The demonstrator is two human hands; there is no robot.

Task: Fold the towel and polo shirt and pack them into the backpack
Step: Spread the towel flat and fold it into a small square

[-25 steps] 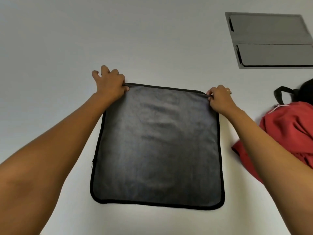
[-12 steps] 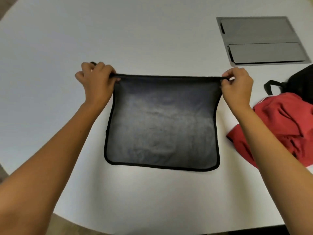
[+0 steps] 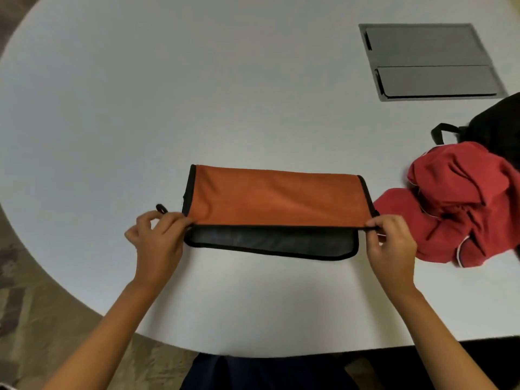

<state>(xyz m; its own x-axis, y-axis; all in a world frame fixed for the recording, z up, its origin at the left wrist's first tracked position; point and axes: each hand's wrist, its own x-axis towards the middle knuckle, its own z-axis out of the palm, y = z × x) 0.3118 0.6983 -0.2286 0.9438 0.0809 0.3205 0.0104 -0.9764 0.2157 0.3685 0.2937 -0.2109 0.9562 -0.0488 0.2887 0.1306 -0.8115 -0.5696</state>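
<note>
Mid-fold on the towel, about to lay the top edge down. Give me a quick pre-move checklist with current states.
1. Left hand pinches its corner of the towel: ok.
2. Right hand pinches the other corner: ok.
3. Held edge taut and level between the hands: ok.
4. Held edge lined up with the near edge: not ok, a dark strip of towel shows below it.
5. Polo shirt off the towel: cannot tell, it meets the right corner.
6. Backpack open: cannot tell, mostly out of frame.

Towel [image 3: 277, 199] ctr on table [image 3: 168, 94]; shirt [image 3: 461, 209] R; backpack [image 3: 498, 125] prob. behind.
</note>
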